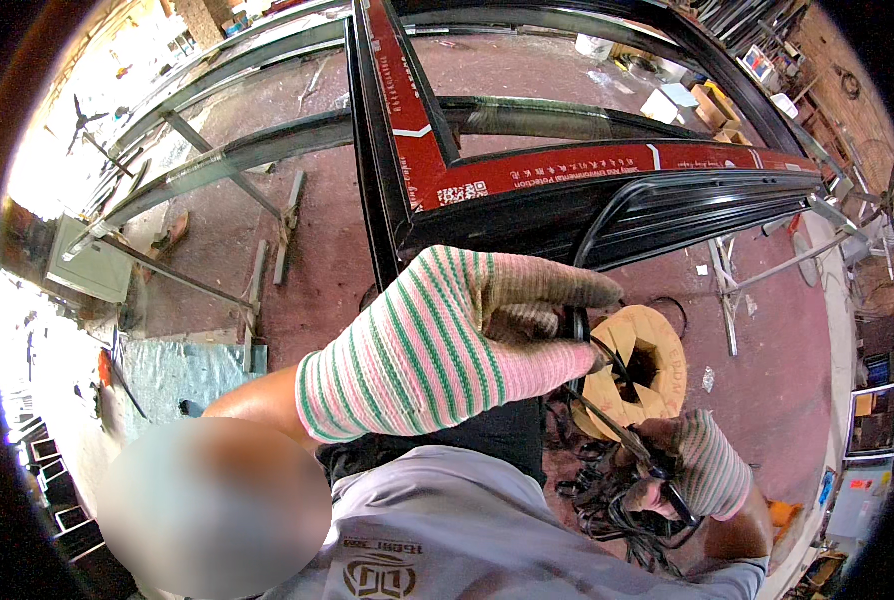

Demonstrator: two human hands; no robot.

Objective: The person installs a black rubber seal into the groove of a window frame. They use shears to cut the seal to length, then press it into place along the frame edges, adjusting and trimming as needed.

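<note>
My left hand [417, 345], in a pink and green striped glove, is closed with thumb and fingers on a black rubber strip [597, 228]. The strip curves down from the edge of a black window frame [527, 205], which carries red protective film [427, 170]. Lower right, my right hand [712, 470], in a matching glove, grips a slender dark hand tool [615, 428] with a black end; its exact kind is unclear. Between the hands stands a yellowish cardboard spool [667, 350]. Tangled black strip [607, 490] lies below it, beside my right hand.
Metal stand rails [237, 165] run behind the frame, with legs on the reddish floor [307, 240]. A pale blue sheet [167, 375] and a light-coloured box [87, 260] are at left. Cardboard boxes [712, 105] sit at the far right, and an orange object [785, 518] lies lower right.
</note>
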